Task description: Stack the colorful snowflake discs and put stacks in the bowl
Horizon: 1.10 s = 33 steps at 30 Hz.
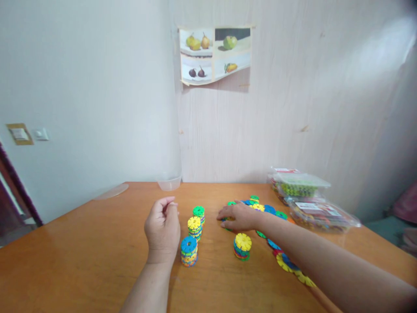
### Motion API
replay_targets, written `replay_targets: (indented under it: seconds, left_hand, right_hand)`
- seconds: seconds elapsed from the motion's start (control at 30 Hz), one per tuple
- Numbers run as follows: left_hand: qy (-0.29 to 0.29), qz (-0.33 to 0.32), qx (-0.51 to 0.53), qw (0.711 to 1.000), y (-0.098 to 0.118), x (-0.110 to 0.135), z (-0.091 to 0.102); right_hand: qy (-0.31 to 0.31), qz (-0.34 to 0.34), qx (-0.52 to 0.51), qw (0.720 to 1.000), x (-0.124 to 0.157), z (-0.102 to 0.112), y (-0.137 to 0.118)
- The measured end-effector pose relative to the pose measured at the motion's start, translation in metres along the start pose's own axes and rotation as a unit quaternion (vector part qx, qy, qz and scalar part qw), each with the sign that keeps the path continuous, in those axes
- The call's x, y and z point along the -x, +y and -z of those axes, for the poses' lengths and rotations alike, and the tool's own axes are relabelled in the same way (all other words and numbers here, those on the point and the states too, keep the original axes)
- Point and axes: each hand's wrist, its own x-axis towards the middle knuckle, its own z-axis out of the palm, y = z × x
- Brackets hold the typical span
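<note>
My left hand (163, 228) hovers over the wooden table (81, 252) with its fingers curled in a loose pinch; I cannot make out anything in it. Just right of it stand three short stacks of coloured plastic discs: a blue-topped stack (189, 251), a yellow-topped stack (194, 228) and a green-topped stack (198, 214). My right hand (237, 216) lies flat, fingers pressed on loose discs (260, 208) scattered on the table. Another yellow-topped stack (242, 246) stands below that hand. More loose discs (288, 263) lie along my right forearm.
Clear plastic boxes (304, 184) (322, 214) holding more coloured pieces sit at the far right of the table. A clear cup (169, 182) and a clear lid (112, 191) rest at the back edge by the wall. A fruit picture (215, 54) hangs above.
</note>
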Motion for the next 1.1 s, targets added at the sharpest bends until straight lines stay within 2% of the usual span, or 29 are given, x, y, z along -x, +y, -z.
replay_targets:
  seconds: [0.3, 0.37, 0.43, 0.5, 0.57, 0.67, 0.83, 1.1]
  left_hand:
    - [0.001, 0.021, 0.003, 1.0, 0.001, 0.0, 0.0]
    - [0.003, 0.023, -0.001, 1.0, 0.001, 0.0, 0.0]
    - [0.006, 0.025, -0.002, 1.0, 0.002, -0.001, 0.0]
    - [0.012, 0.027, 0.003, 1.0, 0.003, -0.001, -0.001]
    - [0.016, 0.027, 0.007, 0.999, 0.003, -0.001, -0.001]
    - [0.014, 0.023, 0.009, 1.0, 0.002, -0.001, -0.002]
    - [0.013, 0.02, 0.016, 1.0, -0.001, -0.002, -0.003]
    - [0.013, 0.02, 0.019, 1.0, -0.004, -0.003, -0.003]
  right_hand:
    - [0.013, -0.023, 0.023, 0.999, 0.047, 0.008, 0.018]
    - [0.05, -0.034, 0.024, 0.998, 0.056, 0.009, 0.016]
    - [0.116, -0.061, 0.009, 0.991, 0.065, 0.009, 0.011]
    - [0.184, -0.117, -0.017, 0.976, 0.076, 0.007, 0.002]
    - [0.218, -0.185, -0.047, 0.957, 0.088, 0.002, -0.009]
    - [0.189, -0.24, -0.081, 0.949, 0.106, -0.009, -0.027]
    - [0.093, -0.274, -0.074, 0.954, 0.119, -0.02, -0.051]
    - [0.073, -0.307, -0.06, 0.947, 0.107, -0.014, -0.066]
